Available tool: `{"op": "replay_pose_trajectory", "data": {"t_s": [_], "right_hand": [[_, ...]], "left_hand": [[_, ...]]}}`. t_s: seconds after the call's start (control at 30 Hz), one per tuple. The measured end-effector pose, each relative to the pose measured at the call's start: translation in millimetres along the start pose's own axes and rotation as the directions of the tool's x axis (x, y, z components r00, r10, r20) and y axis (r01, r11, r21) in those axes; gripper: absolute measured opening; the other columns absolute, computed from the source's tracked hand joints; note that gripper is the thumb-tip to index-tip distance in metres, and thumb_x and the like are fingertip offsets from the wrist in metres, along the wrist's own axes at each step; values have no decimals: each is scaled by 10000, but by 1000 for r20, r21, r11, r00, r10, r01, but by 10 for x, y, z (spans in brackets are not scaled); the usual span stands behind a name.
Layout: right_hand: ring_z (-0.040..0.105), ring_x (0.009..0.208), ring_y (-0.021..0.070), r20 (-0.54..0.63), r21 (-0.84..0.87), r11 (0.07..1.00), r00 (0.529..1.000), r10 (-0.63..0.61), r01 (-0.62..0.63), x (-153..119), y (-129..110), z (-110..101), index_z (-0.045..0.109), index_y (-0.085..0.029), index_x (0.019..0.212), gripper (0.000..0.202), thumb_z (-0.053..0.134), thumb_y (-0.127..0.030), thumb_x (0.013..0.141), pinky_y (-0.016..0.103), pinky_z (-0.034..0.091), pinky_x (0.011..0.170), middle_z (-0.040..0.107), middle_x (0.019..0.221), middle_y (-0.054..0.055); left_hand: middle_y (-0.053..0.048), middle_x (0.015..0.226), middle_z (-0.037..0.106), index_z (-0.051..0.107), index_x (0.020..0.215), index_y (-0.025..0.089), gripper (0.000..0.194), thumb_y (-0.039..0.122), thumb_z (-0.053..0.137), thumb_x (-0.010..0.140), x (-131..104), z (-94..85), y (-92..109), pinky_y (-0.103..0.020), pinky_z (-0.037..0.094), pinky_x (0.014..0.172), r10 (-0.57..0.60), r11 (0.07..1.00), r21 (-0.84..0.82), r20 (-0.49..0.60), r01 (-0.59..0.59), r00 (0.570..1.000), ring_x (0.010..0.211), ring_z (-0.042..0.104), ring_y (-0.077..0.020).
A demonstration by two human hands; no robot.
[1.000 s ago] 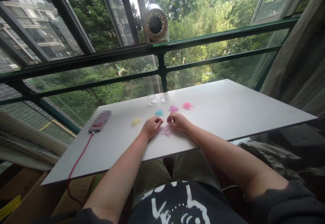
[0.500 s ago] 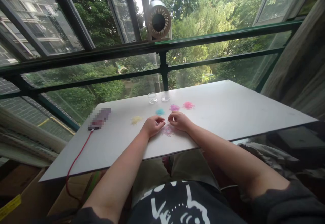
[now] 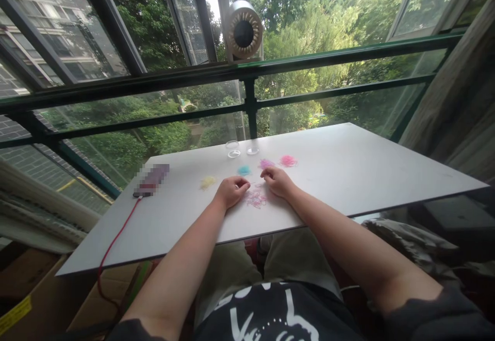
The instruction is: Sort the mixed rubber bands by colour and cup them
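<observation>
On the white table (image 3: 332, 176), a mixed pink and purple pile of thin, loop-like bands (image 3: 256, 197) lies between my hands. My left hand (image 3: 232, 191) rests at the left of this pile, thumb and fingers pinched together; whatever is in the pinch is too small to name. My right hand (image 3: 277, 181) is closed in a pinch at the near edge of a purple pile (image 3: 266, 164), and I cannot make out what its fingertips hold. Beyond my left fingers sits a blue pile (image 3: 244, 170). A yellow pile (image 3: 208, 182) lies further left, a pink pile (image 3: 288, 161) further right.
Two clear round pieces, a dish (image 3: 233, 153) and another (image 3: 252, 150), stand near the far edge. A blurred-out device (image 3: 153, 178) with a red cable (image 3: 119, 235) lies at the left. A green railing (image 3: 251, 104) runs behind the table.
My right hand has moved up and slightly right, away from my left hand, to the purple pile. More of the mixed pile shows. My left hand has stayed nearly still.
</observation>
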State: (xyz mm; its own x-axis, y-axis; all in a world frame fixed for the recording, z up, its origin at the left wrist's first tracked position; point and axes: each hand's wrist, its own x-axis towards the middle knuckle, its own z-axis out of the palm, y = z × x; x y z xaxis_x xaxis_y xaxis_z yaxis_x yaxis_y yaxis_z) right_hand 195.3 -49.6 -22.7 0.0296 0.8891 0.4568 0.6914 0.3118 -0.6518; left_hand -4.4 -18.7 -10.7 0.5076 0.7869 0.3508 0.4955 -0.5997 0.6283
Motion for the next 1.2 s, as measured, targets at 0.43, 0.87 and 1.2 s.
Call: {"op": "replay_pose_trajectory", "data": {"t_s": [0.43,0.87,1.2], "right_hand": [[489,604,105,93,-48,995,993,-79,84,-13,-32,3,654,-177,719,64,624,-233,710,225,366,590,623,704,0],[465,588,87,119,-1,979,972,-202,203,-7,-11,48,680,-177,760,59,626,-199,753,210,366,581,586,719,7],[466,586,88,118,42,980,973,-199,196,-32,-67,25,666,-168,750,52,618,-179,734,207,372,579,574,705,0]], "left_hand": [[-23,727,697,702,764,168,262,387,558,770,-5,-11,18,-232,438,608,-1,1000,28,12,0,1000,604,569,-123],[-20,721,692,701,768,175,277,400,541,789,-7,-12,18,-224,435,612,25,999,20,21,-25,999,621,572,-122],[-24,754,700,702,785,177,281,399,531,797,-15,-23,35,-232,439,629,18,999,28,37,-19,999,652,582,-133]]}}
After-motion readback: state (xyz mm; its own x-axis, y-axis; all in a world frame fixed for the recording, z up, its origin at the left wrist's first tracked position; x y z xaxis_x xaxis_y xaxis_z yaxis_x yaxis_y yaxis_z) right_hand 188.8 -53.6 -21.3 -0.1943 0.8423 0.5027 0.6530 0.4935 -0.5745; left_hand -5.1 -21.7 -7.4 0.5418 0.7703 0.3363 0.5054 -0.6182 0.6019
